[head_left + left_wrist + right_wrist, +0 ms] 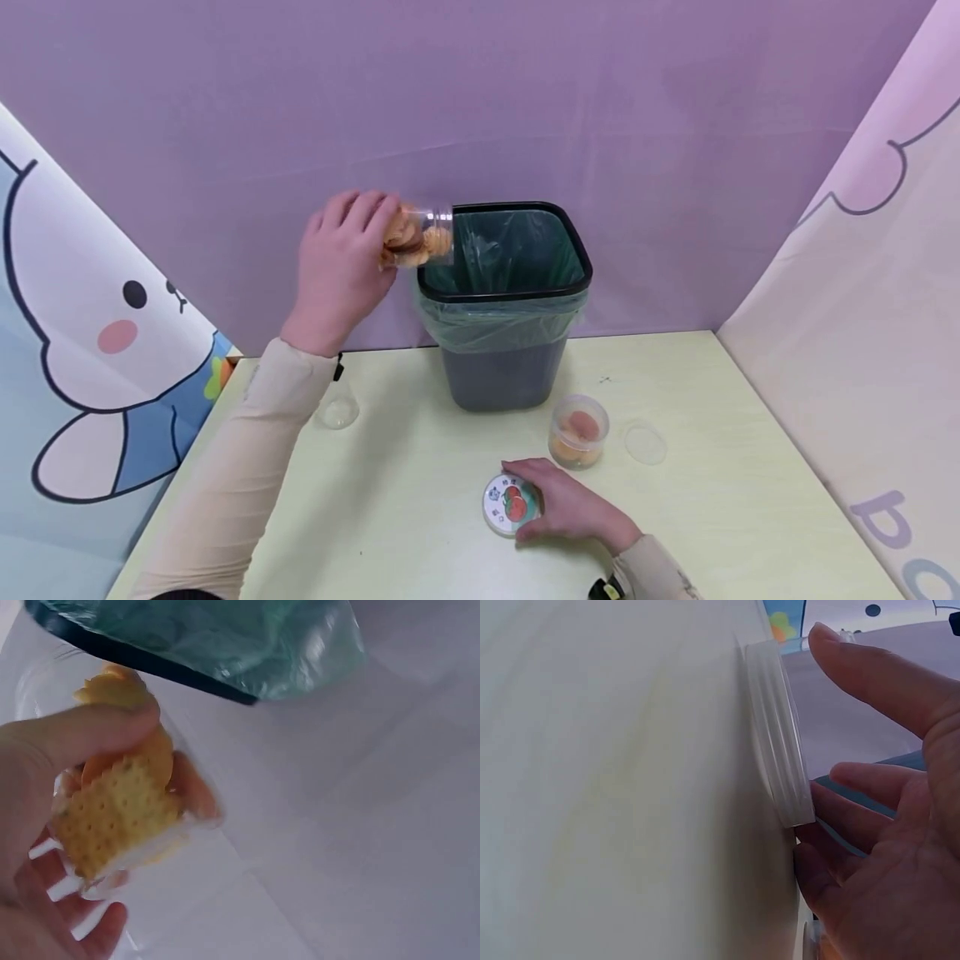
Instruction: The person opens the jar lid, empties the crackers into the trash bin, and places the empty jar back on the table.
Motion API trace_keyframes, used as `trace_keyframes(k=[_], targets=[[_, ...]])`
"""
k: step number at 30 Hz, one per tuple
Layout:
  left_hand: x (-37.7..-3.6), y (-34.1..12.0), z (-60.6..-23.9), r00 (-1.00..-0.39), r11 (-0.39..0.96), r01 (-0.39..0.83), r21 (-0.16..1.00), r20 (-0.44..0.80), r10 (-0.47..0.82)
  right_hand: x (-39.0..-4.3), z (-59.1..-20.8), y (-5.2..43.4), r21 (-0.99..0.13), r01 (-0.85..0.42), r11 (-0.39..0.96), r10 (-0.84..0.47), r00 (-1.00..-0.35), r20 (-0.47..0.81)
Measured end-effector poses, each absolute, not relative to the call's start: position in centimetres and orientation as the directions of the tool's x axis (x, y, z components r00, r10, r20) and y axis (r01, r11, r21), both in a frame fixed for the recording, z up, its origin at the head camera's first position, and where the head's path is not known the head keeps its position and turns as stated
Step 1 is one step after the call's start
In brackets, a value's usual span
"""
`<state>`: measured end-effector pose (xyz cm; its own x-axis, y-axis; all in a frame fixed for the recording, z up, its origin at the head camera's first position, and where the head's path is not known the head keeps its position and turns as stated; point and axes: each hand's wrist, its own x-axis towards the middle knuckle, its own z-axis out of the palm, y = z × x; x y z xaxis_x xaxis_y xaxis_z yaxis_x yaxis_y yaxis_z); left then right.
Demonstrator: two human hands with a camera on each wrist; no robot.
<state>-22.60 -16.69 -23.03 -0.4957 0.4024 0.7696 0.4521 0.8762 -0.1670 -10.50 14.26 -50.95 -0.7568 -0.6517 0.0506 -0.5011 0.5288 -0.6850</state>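
My left hand (345, 262) grips a clear plastic jar (442, 218) of cookies, tipped on its side with its mouth at the left rim of the bin. Through the jar's wall, a square cracker (120, 814) shows in the left wrist view, under my thumb. The bin (506, 367) is grey with a black rim and a green plastic liner (517, 250). On the table, my right hand (573, 504) lies around the right side of a round lid (510, 504) with a red fruit picture. From the right wrist view, the thumb looks apart from the lid's ribbed edge (776, 735).
Right of the bin's base stands another clear jar (577, 433) with cookies in it. A thin clear disc (645, 442) lies beside that jar. A small clear round piece (339, 410) sits at the table's left. Purple cloth (675, 167) hangs behind the table (420, 533).
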Motion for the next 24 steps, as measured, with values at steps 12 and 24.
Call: trace_keyframes(k=[12,24], targets=[[-23.2,-15.8,-22.6,-0.390,0.821,0.388,-0.420,0.732,0.559,-10.4,-50.7,14.3,-0.703,-0.484,0.522,-0.654,-0.756,0.035],[-23.2,-15.0,-22.5,-0.428,0.779,0.412,-0.473,0.654,0.624,-10.6,-50.7,14.2,-0.696,-0.499,0.516,-0.656,-0.753,0.054]])
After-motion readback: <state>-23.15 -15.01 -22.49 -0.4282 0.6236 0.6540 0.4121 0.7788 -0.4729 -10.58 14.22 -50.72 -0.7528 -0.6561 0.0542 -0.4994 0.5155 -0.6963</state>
